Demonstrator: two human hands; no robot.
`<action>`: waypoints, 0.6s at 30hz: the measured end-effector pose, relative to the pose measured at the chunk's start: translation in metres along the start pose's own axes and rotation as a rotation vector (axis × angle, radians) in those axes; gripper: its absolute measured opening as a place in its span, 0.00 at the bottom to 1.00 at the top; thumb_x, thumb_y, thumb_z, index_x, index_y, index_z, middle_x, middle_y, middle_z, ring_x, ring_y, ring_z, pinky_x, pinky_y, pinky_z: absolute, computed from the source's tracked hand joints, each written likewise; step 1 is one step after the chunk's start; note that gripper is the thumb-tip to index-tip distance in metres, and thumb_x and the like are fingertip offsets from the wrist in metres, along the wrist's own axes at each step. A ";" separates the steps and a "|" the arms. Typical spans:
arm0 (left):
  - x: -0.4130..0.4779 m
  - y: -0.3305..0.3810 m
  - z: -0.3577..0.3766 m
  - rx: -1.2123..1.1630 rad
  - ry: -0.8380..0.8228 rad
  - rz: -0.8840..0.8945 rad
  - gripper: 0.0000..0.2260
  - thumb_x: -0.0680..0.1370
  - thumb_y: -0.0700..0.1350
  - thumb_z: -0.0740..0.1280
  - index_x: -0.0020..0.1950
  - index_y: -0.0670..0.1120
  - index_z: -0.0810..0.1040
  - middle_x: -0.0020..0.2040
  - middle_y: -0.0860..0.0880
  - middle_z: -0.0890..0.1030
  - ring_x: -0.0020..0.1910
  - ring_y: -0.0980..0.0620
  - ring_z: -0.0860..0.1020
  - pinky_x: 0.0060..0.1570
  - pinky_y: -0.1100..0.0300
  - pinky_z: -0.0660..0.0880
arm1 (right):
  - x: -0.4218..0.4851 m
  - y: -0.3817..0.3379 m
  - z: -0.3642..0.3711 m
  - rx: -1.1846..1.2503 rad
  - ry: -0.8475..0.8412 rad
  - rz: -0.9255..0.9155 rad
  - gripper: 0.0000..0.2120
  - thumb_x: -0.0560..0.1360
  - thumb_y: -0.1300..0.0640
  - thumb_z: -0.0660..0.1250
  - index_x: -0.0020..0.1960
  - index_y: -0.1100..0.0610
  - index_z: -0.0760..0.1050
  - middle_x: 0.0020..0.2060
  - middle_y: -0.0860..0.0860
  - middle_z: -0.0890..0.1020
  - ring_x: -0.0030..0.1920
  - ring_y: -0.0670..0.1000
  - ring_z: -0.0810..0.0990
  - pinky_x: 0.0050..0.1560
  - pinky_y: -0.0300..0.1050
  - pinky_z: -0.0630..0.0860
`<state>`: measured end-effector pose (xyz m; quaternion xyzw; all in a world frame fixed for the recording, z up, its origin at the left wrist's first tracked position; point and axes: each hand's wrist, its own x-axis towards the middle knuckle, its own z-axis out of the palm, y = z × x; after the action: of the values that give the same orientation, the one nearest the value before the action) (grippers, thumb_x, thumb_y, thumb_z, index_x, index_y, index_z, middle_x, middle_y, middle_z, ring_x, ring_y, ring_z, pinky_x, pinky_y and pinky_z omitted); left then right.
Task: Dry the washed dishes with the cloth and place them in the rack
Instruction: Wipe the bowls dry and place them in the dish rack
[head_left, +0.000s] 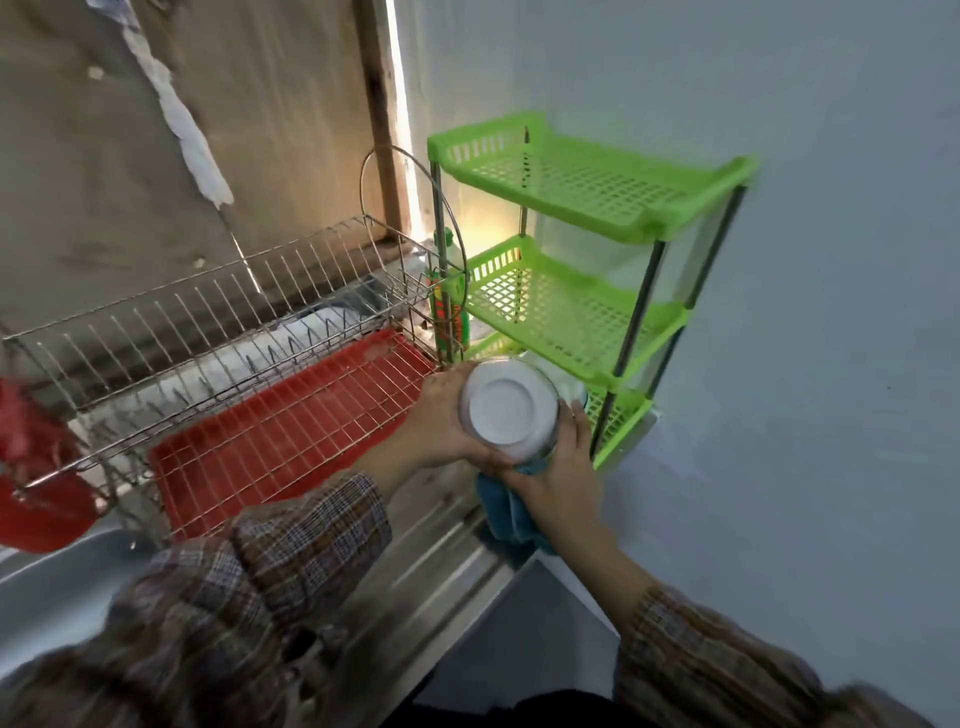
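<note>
A white bowl (506, 408) is held with its underside facing me, just right of the wire dish rack (218, 322). My left hand (441, 421) grips the bowl's left side. My right hand (563, 467) holds a blue cloth (506, 512) against the bowl's lower right side; the cloth hangs down below the hand. The rack has an upper tier of wire slots and a lower tier over a red drip tray (291, 421). White plates (291, 343) stand in the lower tier at the back.
A green three-tier plastic shelf (587, 208) stands in the corner right of the rack, against the pale wall. A green bottle (449, 306) sits between rack and shelf. A red plastic object (36, 467) hangs at the rack's left end. A ribbed steel draining board (447, 561) lies below.
</note>
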<state>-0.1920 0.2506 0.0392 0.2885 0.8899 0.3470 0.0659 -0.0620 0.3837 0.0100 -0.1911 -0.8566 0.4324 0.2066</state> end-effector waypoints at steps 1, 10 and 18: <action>0.009 -0.001 0.002 0.008 -0.018 0.005 0.59 0.46 0.73 0.78 0.72 0.52 0.66 0.64 0.51 0.73 0.63 0.50 0.72 0.63 0.46 0.72 | 0.005 0.002 0.004 -0.003 0.023 0.024 0.53 0.63 0.36 0.76 0.78 0.55 0.54 0.75 0.52 0.60 0.73 0.55 0.63 0.65 0.54 0.70; 0.075 0.023 0.013 0.039 -0.142 0.082 0.48 0.51 0.59 0.83 0.65 0.43 0.70 0.58 0.51 0.73 0.57 0.49 0.73 0.54 0.60 0.69 | 0.052 0.014 0.033 -0.066 0.179 0.285 0.45 0.67 0.44 0.75 0.75 0.57 0.56 0.73 0.53 0.63 0.64 0.60 0.74 0.52 0.57 0.76; 0.118 0.010 0.022 0.010 -0.293 0.024 0.48 0.45 0.66 0.79 0.62 0.49 0.77 0.59 0.50 0.79 0.57 0.50 0.77 0.56 0.56 0.77 | 0.078 0.012 0.044 -0.026 0.280 0.397 0.25 0.70 0.51 0.75 0.61 0.60 0.69 0.64 0.57 0.69 0.54 0.61 0.76 0.40 0.44 0.66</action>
<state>-0.2775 0.3348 0.0389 0.3470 0.8690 0.2974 0.1896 -0.1482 0.4007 -0.0092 -0.4165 -0.7708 0.4226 0.2319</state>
